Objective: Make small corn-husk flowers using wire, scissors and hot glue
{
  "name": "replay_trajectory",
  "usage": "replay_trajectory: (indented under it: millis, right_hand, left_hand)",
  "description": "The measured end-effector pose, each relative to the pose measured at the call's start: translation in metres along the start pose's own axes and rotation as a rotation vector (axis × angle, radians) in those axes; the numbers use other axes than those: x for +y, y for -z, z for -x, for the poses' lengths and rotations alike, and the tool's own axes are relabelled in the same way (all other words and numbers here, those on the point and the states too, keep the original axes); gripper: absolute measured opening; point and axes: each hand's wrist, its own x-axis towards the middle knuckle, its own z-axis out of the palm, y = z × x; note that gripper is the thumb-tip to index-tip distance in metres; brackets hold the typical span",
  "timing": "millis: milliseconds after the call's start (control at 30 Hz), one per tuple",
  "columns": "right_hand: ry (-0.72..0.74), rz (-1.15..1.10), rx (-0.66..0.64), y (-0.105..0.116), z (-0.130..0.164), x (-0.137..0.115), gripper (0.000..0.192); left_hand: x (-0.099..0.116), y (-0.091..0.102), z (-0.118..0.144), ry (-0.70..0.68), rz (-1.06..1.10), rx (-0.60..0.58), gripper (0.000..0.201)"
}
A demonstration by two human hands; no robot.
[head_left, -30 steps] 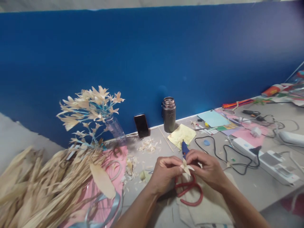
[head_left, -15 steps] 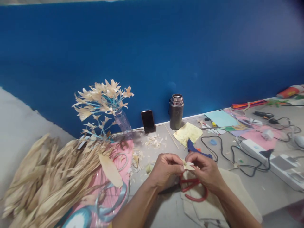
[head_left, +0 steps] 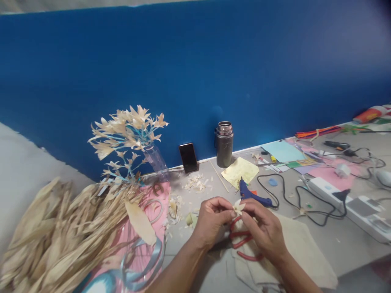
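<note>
Between our two hands, low centre over the grey table (head_left: 330,240), sits a small husk flower (head_left: 238,207), cream, with a few pointed petals splayed out. Left hand (head_left: 210,221) pinches it from the left with thumb and fingertips closed tight on the base; right hand (head_left: 264,228) pinches from the right, fingers narrow on the petals. Progress, as we judge it: petals look already cut and gathered into a bloom, so forming is mostly done; we see no stem on it, so fixing it to one appears left. We can't tell whether glue is on it. Directly under the hands lie red-handled scissors (head_left: 244,244) on a beige cloth (head_left: 302,252), untouched. Just beyond the fingers, a blue glue gun (head_left: 252,195) lies on its side, black cable (head_left: 293,199) running right to a white power strip (head_left: 351,201). A yellow paper sheet (head_left: 240,171) lies behind it, then a steel flask (head_left: 224,139) and a dark phone (head_left: 188,157) leaning against the blue wall (head_left: 195,73). Husk trimmings (head_left: 195,183) are scattered near the phone. Far left: a clear vase of finished husk flowers on blue stems (head_left: 130,134), and a big pile of dried husks (head_left: 61,240) spilling over pink paper (head_left: 152,240).
</note>
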Motion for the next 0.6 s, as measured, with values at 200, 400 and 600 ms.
replay_trajectory:
  millis: [200, 400, 600]
  right_hand:
    - [-0.011, -0.008, -0.026, 0.003, -0.006, -0.005, 0.022]
    - [0.072, 0.043, 0.081, -0.006, 0.0, 0.0, 0.018]
    - [0.071, 0.058, 0.066, -0.007, 0.0, 0.001, 0.018]
  left_hand:
    - [0.0, -0.001, -0.001, 0.008, -0.02, 0.005, 0.027]
    - [-0.006, -0.003, 0.0, -0.017, -0.028, 0.044, 0.022]
    - [-0.012, -0.003, 0.0, -0.058, -0.048, 0.063, 0.02]
